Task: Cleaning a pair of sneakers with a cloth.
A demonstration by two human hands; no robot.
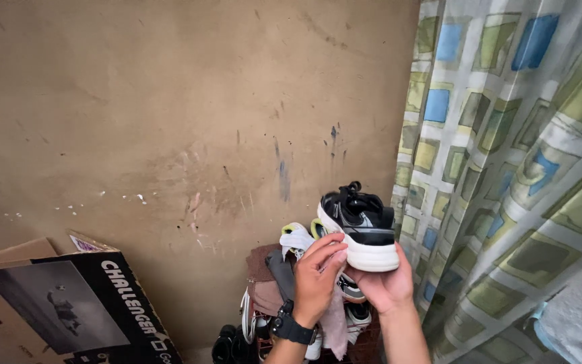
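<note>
Brown cardboard sits at the far left: a big flat box (69, 303) with a dark printed panel, leaning against the scuffed tan wall (190, 121). Moving right along the floor, there's a jumble of footwear (250, 330) heaped on and around a low rack, dark shoes at the bottom, a pale strap and a brownish cloth (264, 276) draped over the pile. Now the action: the left hand (318, 276), black watch on its wrist, is curled with fingertips pressed to the white sole edge of a black and white sneaker (362, 226). Just beside it the right hand (385, 280) cups that sneaker from underneath, palm up, gripping the sole. So both hands are closed on the one shoe, held up in the air above the pile, toe toward the left, laces on top. On the far right hangs a curtain (520, 168) patterned in green, blue and grey squares.

How far along? I'd judge this shoe is mid-handling, lifted clear and not set anywhere yet, while the heap below looks unsorted, so most of the work seems left.
</note>
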